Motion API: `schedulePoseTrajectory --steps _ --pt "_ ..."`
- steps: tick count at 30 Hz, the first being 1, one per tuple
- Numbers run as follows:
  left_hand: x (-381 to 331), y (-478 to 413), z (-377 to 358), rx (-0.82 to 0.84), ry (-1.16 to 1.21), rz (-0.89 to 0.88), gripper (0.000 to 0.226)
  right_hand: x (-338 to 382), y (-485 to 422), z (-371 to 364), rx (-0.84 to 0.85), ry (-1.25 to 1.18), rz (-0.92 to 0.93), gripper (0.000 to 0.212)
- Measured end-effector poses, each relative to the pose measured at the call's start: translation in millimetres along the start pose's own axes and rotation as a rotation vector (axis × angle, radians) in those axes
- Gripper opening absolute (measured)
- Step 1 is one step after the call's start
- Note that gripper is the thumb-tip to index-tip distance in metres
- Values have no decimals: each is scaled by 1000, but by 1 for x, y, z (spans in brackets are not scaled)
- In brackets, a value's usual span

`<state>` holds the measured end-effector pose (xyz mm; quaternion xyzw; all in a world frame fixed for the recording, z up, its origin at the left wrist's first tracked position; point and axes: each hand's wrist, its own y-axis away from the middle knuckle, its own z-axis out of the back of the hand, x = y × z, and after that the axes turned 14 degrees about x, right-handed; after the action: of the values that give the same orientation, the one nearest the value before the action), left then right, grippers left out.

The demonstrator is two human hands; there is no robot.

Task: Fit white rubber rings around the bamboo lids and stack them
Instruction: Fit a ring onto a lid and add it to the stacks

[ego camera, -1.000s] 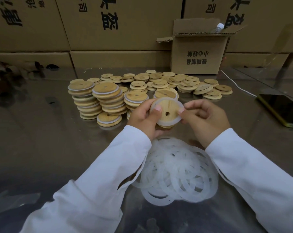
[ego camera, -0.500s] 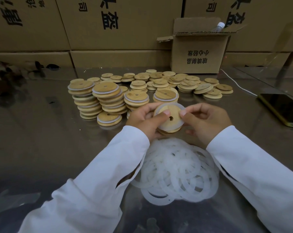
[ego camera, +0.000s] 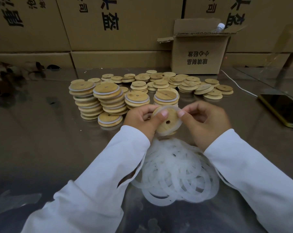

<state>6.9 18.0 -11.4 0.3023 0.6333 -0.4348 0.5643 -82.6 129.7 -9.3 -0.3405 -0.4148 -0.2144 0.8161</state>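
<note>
Left hand [ego camera: 142, 120] and right hand [ego camera: 204, 120] both pinch a round bamboo lid [ego camera: 167, 122] with its white rubber ring [ego camera: 180, 123], above the pile of loose white rings [ego camera: 177, 172].

The left forearm [ego camera: 100, 174] and right forearm [ego camera: 253, 169], sleeved in white, converge ahead. The left hand [ego camera: 141, 121] and right hand [ego camera: 205, 122] face each other, fingers curled, the 2 thumbs pinching 1 bamboo lid [ego camera: 168, 126] between them.

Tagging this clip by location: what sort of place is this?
Likely a packing or warehouse workbench: stacked printed cartons behind, heaps of bamboo lids, a pile of white rubber rings.
</note>
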Motion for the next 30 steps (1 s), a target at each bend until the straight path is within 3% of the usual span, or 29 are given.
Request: schedulePoseTrajectory --steps 7,15,30 --pt "2 -2 6 5 -2 -38 12 2 -4 4 77 -161 -63 18" --pt "4 -7 5 37 287 4 12 9 -6 9 104 -222 -8 16" --pt "7 -8 -3 -67 273 65 5 -2 -1 -5 -71 -133 -56 17"
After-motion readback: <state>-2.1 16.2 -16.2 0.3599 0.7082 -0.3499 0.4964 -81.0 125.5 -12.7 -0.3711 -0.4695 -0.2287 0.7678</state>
